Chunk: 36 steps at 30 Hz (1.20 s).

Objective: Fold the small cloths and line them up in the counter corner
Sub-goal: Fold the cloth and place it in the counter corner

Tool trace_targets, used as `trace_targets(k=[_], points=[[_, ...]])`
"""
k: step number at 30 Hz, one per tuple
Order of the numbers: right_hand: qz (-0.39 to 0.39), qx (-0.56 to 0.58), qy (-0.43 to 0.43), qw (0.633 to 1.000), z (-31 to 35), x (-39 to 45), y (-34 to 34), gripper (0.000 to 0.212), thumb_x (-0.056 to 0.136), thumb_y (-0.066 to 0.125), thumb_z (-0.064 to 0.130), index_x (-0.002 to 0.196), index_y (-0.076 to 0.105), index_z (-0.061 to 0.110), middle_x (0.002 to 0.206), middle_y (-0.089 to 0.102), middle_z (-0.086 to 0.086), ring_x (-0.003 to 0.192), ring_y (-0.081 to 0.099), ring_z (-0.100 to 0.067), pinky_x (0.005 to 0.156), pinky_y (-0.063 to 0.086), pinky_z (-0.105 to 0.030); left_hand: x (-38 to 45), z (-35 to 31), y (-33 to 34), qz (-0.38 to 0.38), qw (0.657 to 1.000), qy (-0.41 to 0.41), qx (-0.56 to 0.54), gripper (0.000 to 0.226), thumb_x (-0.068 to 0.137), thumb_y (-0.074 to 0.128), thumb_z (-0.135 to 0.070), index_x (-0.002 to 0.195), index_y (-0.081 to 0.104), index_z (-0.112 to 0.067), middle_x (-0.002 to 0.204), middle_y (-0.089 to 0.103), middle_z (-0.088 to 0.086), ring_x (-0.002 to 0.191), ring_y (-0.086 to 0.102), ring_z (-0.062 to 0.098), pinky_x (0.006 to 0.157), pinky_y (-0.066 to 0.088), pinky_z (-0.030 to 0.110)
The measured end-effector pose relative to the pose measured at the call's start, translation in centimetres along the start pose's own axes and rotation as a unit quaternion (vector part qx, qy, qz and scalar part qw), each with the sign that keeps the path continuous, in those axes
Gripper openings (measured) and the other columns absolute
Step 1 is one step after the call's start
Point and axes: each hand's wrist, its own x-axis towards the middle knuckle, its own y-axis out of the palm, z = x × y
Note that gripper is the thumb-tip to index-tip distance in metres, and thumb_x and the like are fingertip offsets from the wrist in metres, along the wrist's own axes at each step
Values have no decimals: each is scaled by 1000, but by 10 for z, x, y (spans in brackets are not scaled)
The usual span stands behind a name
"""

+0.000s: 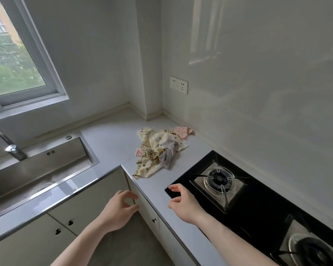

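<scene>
- Both hands, left (121,206) and right (181,198), hover at the counter (112,143) front edge, fingers loosely curled, holding nothing.
- Cloths (160,150) lie heaped mid-counter, short of the back corner.
- Best bet: pinch one top corner, lift it free.

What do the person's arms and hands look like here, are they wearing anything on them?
Nothing worn shows. The left hand and right hand are bare, without gloves, and no rings, watch or bracelet are visible. Both forearms are uncovered up to the picture's bottom edge, with no sleeve in view.
</scene>
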Motion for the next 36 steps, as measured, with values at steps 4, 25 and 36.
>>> trace_targets(k=[4,25,36], points=[[-26,10,13,1000,6,33,2,49,94,62,17,135,45,39,142,44,13,117,54,-3,74,46,-14,55,6,-15,19,999,18,23,20,93,68,-35,112,63,-39,122,51,-10,98,63,2,84,48,21],[-152,-81,99,980,-4,192,69,48,93,59,14,132,48,40,136,45,18,131,46,-7,105,47,-29,308,104,15,178,961,100,184,54,86,59,-33,139,48,-27,145,40,1,128,45,29,107,41,40],[-181,-372,-46,909,-145,249,114,51,95,41,48,146,44,39,156,35,17,148,32,-8,125,11,-32,354,166,91,-154,953,258,37,18,85,59,-36,99,48,-34,94,54,-19,88,48,10,84,43,33]])
